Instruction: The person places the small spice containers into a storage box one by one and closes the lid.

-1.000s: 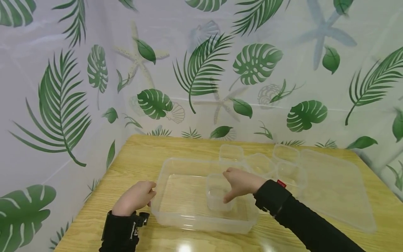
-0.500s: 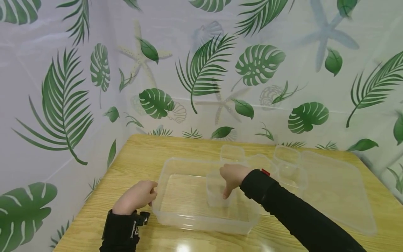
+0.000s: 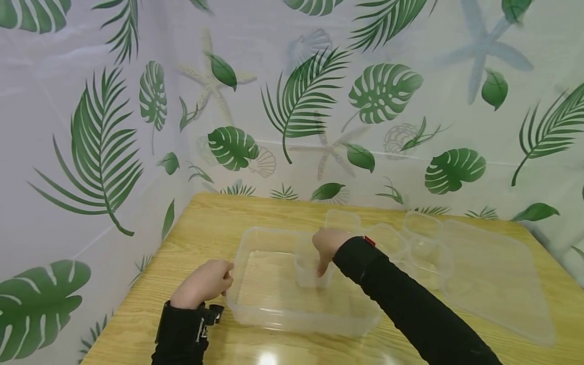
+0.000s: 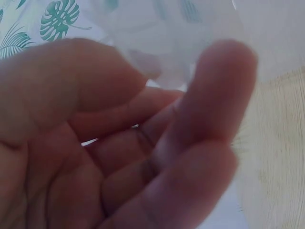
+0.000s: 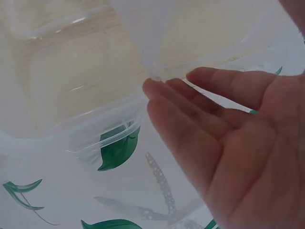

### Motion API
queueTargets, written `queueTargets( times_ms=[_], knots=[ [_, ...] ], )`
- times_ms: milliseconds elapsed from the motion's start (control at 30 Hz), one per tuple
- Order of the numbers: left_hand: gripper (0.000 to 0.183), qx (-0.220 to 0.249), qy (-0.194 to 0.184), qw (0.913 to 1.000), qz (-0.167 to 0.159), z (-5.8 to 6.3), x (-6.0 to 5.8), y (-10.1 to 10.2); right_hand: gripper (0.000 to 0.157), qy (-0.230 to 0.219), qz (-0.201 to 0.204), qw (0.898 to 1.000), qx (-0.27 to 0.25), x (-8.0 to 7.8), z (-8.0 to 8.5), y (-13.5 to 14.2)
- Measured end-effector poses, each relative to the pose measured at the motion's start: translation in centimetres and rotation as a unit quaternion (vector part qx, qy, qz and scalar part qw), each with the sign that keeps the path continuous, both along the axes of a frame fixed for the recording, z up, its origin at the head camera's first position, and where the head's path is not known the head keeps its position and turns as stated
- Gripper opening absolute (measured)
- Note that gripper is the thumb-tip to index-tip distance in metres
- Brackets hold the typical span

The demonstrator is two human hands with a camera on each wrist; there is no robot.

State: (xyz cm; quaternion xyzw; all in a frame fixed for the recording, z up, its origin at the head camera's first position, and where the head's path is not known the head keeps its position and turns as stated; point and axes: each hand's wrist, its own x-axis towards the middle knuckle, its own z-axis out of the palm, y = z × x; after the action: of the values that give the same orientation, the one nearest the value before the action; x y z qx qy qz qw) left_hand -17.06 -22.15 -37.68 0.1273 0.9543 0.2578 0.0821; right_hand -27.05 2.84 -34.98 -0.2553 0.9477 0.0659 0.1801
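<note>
A large clear plastic container (image 3: 301,322) stands uncovered on the wooden table. My left hand (image 3: 206,281) is at its left end, with thumb and curled fingers around the translucent edge (image 4: 164,62) in the left wrist view. Inside the large container is a small clear plastic box (image 3: 304,274), near the back and right of the middle. My right hand (image 3: 329,243) reaches over and grips the small box, its thumb pointing down at the side. In the right wrist view the fingertips (image 5: 155,88) meet a corner of the box; part of the grip is hidden.
Several more small clear boxes, such as the rear left one (image 3: 343,219) and one further right (image 3: 424,253), stand behind and right of the large container. A flat translucent lid (image 3: 497,284) lies at the right. A leaf-print curtain (image 3: 292,101) hangs behind the table.
My right hand and the small box have shifted left and back within the large container. The left hand stays at the left end. The head view has turned slightly left.
</note>
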Motion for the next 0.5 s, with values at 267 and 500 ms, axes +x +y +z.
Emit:
queueTargets(
  times_ms=[267, 500],
  knots=[
    [0.019, -0.005, 0.007, 1.0000, 0.002, 0.1, 0.0, 0.0, 0.051, 0.012, -0.006, 0.999, -0.040, 0.0, -0.1, -0.6],
    [0.016, -0.007, 0.003, 1.0000, 0.001, 0.1, 0.1, 0.0, 0.051, 0.034, 0.037, 0.995, -0.089, -0.2, -1.1, -1.4]
  ],
)
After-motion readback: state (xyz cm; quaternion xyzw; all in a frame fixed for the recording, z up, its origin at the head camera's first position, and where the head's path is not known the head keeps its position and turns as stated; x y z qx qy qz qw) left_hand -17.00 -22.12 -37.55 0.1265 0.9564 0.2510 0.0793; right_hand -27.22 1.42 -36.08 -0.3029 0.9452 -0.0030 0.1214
